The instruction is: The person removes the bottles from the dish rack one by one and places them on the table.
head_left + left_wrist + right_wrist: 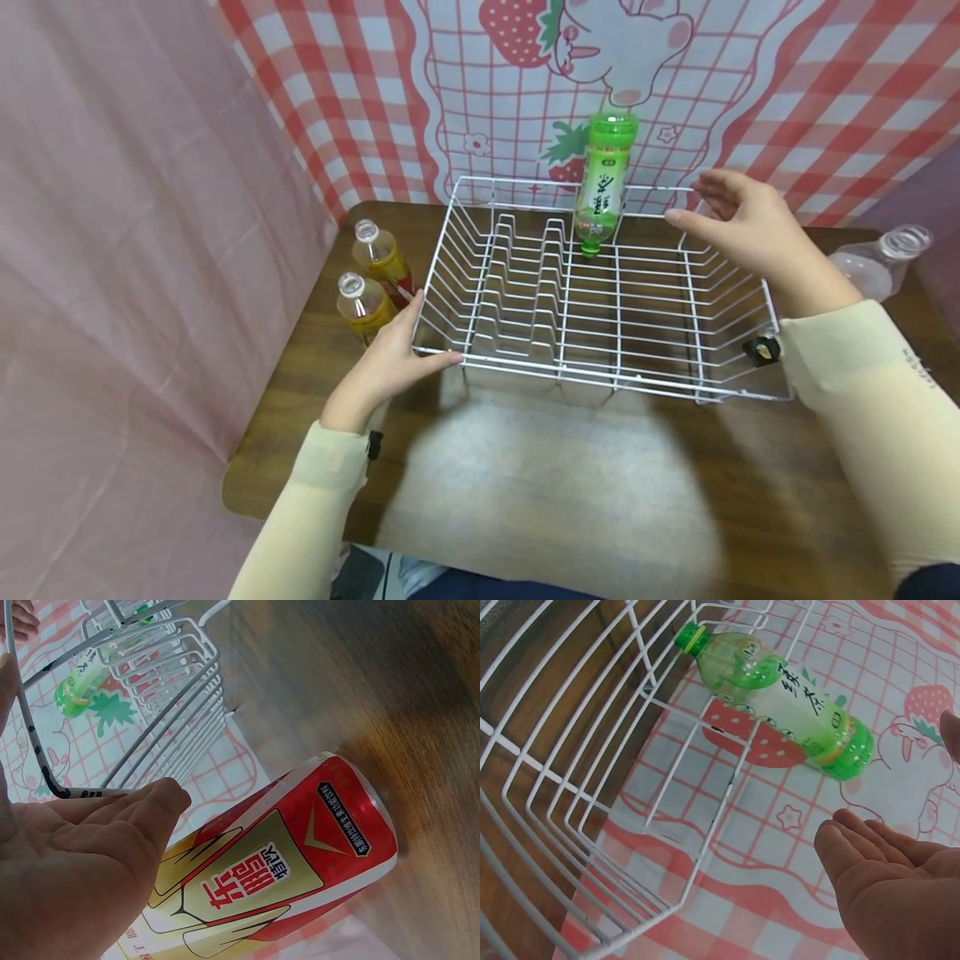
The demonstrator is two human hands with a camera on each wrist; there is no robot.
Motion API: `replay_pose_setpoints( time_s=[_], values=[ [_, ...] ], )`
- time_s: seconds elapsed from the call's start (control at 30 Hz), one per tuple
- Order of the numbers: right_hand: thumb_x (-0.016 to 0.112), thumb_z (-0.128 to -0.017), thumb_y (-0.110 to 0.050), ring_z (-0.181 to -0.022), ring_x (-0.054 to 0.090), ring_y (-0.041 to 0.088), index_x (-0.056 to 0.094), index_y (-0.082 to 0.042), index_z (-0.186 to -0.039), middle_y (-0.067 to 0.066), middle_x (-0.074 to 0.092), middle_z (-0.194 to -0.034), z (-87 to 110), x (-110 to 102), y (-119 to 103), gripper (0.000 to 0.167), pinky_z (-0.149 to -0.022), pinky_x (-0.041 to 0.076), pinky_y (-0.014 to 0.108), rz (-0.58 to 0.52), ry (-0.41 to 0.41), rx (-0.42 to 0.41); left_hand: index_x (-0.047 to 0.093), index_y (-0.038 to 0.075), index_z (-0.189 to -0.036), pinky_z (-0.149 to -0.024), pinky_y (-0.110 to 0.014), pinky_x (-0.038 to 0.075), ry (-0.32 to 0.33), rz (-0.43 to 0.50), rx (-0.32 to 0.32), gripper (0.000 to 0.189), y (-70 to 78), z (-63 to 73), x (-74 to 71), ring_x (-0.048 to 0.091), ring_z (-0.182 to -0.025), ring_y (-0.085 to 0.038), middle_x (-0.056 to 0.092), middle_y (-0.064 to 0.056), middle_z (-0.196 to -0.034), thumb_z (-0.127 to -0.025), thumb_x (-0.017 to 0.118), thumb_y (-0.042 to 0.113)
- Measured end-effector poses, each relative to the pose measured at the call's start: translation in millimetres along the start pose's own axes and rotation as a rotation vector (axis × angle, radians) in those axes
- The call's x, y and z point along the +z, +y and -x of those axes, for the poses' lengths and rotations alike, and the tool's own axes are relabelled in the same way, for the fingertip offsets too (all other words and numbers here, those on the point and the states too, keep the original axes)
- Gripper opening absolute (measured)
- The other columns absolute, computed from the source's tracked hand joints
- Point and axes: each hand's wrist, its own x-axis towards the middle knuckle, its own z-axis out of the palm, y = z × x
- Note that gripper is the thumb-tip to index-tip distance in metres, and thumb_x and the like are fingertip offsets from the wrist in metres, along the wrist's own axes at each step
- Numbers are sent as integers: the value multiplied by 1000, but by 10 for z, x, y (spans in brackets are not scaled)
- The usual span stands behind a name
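A white wire dish rack (592, 292) stands on the table. My left hand (386, 358) holds its front left corner, thumb along the front rim and fingers at the left side; in the left wrist view the palm (82, 862) is right at the wire. A green tea bottle (602, 179) leans upside down at the back of the rack, its green cap (692, 639) pointing down between the wires. Over the rack's back right corner, my right hand (742, 217) is raised with thumb and fingers apart and nothing between them. The bottle lies beyond its fingertips in the right wrist view.
Two yellow-labelled bottles (384, 257) (365, 305) stand left of the rack, close to my left hand. A red and gold labelled bottle (255, 870) fills the left wrist view. At the right, a clear bottle (877, 262) stands behind my forearm. A checked cloth (360, 92) hangs behind.
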Motion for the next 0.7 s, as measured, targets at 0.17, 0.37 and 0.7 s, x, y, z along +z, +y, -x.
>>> replay_pose_setpoints(
  time_s=[0.17, 0.37, 0.7],
  values=[
    [69, -95, -49, -145, 31, 37, 22, -3, -162, 17, 31, -161, -92, 47, 1, 94, -115, 28, 53, 9, -12, -22, 9, 10, -164, -119, -46, 22, 9, -1, 10, 119, -10, -3, 3, 20, -150, -27, 14, -12, -167, -82, 77, 64],
    [68, -94, -51, -145, 30, 37, 21, -2, -161, 18, 30, -162, -207, 126, 4, 96, -115, 28, 54, 31, -31, -37, 9, 9, -164, -119, -46, 22, 8, 0, 15, 119, -27, -6, 6, 20, -150, -28, 14, -12, -167, -83, 76, 63],
    [68, -92, -57, -145, 32, 37, 21, -2, -161, 18, 29, -162, -372, 243, -5, 100, -113, 32, 56, 25, -44, 3, 9, 9, -164, -119, -46, 22, -1, -5, 0, 119, -27, -4, 0, 20, -150, -28, 13, -12, -167, -82, 76, 63]
  ],
)
